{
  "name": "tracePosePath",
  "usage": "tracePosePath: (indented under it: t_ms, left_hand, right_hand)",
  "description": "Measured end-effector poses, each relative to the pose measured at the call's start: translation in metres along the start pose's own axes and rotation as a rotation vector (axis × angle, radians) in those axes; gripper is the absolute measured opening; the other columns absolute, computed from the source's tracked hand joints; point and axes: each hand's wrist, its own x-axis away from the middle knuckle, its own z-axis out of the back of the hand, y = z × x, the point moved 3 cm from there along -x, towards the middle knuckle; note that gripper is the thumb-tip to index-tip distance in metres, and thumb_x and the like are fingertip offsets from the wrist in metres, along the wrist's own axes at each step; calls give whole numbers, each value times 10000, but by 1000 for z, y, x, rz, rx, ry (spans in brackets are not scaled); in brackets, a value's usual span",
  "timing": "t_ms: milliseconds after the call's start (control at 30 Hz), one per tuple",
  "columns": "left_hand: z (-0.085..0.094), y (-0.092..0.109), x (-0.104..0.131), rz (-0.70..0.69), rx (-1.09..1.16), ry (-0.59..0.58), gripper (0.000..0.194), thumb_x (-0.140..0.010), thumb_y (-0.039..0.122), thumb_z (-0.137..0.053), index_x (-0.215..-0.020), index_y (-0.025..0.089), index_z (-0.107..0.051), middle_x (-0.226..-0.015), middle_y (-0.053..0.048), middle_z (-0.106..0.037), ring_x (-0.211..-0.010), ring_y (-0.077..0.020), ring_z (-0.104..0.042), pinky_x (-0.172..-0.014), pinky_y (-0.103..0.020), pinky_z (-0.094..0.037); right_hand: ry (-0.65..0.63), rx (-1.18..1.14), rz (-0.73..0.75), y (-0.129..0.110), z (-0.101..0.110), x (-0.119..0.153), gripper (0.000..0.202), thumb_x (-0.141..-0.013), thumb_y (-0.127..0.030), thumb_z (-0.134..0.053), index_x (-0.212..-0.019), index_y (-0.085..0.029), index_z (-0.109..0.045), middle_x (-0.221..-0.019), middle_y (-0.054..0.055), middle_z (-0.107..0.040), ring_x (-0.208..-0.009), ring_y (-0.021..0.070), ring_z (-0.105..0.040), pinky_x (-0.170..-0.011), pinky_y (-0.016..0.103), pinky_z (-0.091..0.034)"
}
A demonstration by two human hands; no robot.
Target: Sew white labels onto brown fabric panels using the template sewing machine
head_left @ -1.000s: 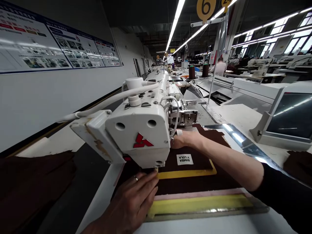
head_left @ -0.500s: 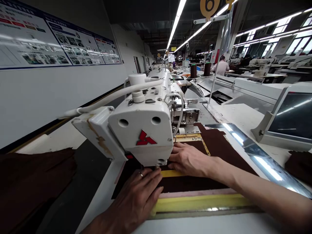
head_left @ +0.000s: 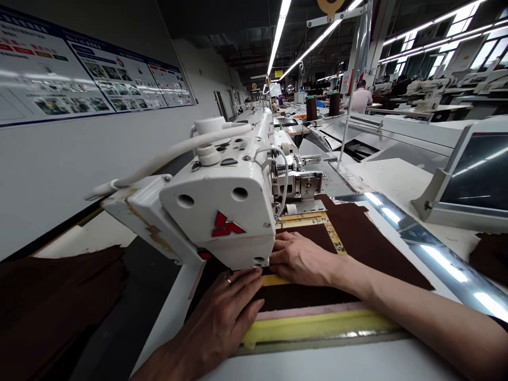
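Dark brown fabric (head_left: 381, 259) lies flat under the white sewing machine head (head_left: 220, 211), which has a red three-part emblem. A yellow template frame (head_left: 332, 236) with handwritten marks rests on the fabric. My right hand (head_left: 299, 259) lies on the fabric and frame just right of the machine head, fingers stretched out, tips hidden behind the head. Below the head, my left hand (head_left: 230, 307), with a ring on one finger, rests flat, its fingertips near the frame's front strip (head_left: 275, 280). The needle is hidden from view.
More brown fabric (head_left: 59, 296) lies on the left, and another piece (head_left: 490, 256) at the right edge. A screen (head_left: 482, 172) stands on the right. Yellow tape (head_left: 317, 325) runs along the near edge. Two dark thread cones (head_left: 311, 108) stand behind; a person (head_left: 360, 98) sits farther back.
The view has shifted slightly, so the machine head appears farther left. More of the frame's marked right strip shows beside my right hand. Both hands stay flat in nearly the same places.
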Motion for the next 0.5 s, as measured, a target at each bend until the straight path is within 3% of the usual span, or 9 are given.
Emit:
tracePosePath:
  t_ms: [100, 333, 500]
  left_hand:
    - [-2, 1, -2, 34, 15, -37, 404, -1027, 266, -548, -1427, 211, -556, -1418, -90, -642, -1305, -261, -606, -1107, -437, -507]
    - [0, 4, -2, 41, 45, 28, 363, -1022, 249, -559, -1381, 214, -587, -1381, -80, -661, -1263, -241, -624, -1082, -384, -512]
    - [-1, 2, -3, 47, 7, -16, 393, -1018, 264, -560, -1408, 218, -552, -1366, -83, -670, -1258, -260, -629, -1077, -431, -521]
  right_hand:
    - [-8, -19, 9, 4, -1, 2, 214, -1028, -320, -565, -1110, -258, -752, -1370, 47, -641, -1248, 248, -538, -1069, 410, -402]
    - [0, -27, 1, 8, -2, 7, 284, -1049, -362, -535, -1230, -253, -725, -1439, 75, -599, -1319, 261, -502, -1118, 442, -376]
    - [-3, -25, -2, 13, -3, 9, 316, -1041, -356, -540, -1291, -263, -710, -1450, 62, -601, -1321, 259, -506, -1132, 441, -363]
